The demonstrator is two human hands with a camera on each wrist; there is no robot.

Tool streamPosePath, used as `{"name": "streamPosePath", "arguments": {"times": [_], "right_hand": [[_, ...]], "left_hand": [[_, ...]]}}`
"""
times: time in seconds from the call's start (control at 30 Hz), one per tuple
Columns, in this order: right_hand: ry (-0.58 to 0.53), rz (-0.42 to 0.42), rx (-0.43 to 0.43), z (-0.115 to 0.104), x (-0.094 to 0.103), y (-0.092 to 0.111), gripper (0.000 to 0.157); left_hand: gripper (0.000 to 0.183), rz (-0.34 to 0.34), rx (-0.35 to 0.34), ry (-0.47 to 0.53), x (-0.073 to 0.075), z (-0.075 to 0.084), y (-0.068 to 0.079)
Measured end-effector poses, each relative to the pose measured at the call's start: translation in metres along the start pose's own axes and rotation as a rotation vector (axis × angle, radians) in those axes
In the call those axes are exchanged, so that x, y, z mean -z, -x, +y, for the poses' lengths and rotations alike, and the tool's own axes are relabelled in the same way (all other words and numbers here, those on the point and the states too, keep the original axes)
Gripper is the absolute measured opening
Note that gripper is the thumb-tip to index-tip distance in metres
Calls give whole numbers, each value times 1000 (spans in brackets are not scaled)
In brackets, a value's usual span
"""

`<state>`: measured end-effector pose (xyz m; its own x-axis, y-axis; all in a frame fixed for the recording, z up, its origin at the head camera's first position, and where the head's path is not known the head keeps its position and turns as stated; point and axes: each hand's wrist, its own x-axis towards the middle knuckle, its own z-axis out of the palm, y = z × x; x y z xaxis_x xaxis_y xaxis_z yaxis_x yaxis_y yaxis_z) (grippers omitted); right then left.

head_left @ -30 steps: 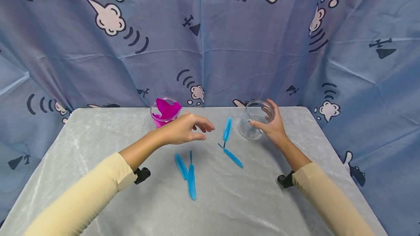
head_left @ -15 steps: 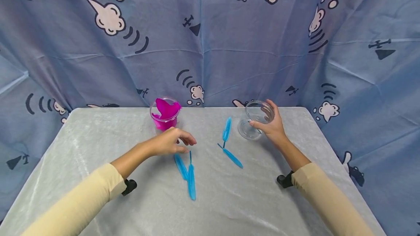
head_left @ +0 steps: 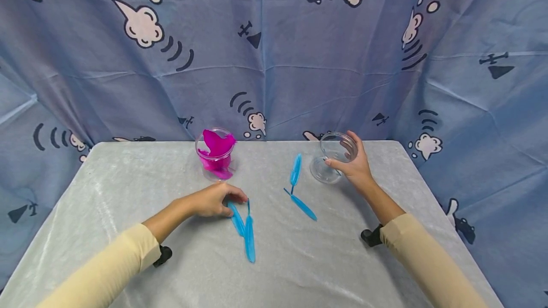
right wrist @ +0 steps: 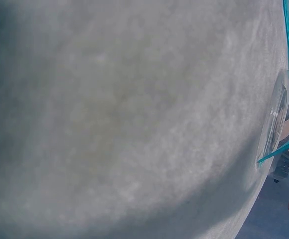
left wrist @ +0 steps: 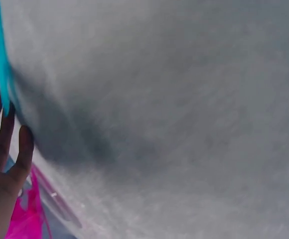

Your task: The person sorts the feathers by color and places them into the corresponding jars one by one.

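Note:
Two blue feathers (head_left: 249,244) lie close together on the table, left of centre. My left hand (head_left: 208,201) reaches over the shorter blue feather (head_left: 238,225), thumb and fingers around its upper tip. In the left wrist view the fingers (left wrist: 5,137) are mostly extended beside the feather; a firm pinch is not visible. My right hand (head_left: 357,163) grips a clear plastic cup (head_left: 322,169) by its side. Through the cup's wall in the right wrist view shows a thin blue feather piece (right wrist: 279,151); whether it lies inside I cannot tell.
A second clear cup (head_left: 198,146) stands at the back left, stuffed with magenta feathers (head_left: 217,144). Two more blue feathers (head_left: 295,170) lie between the cups. A grey cloth covers the table (head_left: 299,270), and a blue printed curtain (head_left: 278,51) hangs behind it.
My left hand has moved left and towards me, from above the middle of the table down to the left feather pair. The right hand and its cup have stayed in place.

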<state>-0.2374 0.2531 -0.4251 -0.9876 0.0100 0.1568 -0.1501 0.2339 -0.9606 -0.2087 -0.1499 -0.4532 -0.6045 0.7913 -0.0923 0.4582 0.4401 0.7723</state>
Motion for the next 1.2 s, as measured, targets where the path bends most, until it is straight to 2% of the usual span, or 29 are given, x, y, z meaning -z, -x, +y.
{"name": "streamPosePath", "arguments": {"times": [0.37,0.63,0.97,1.2], "right_hand": [[19,7,-1,0,-1,0,99],[23,7,-3,-2,-2,0,99],[21,8,-9,-1,-1,0,99],[19,7,-15,1,-1,0,99]], "left_hand": [[38,15,-16,-22,-7,-5,1],[36,13,24,9,-8,-4,0],[33,12,12,55,-5,-3,0],[30,42,-29,79,3,7,-1]]}}
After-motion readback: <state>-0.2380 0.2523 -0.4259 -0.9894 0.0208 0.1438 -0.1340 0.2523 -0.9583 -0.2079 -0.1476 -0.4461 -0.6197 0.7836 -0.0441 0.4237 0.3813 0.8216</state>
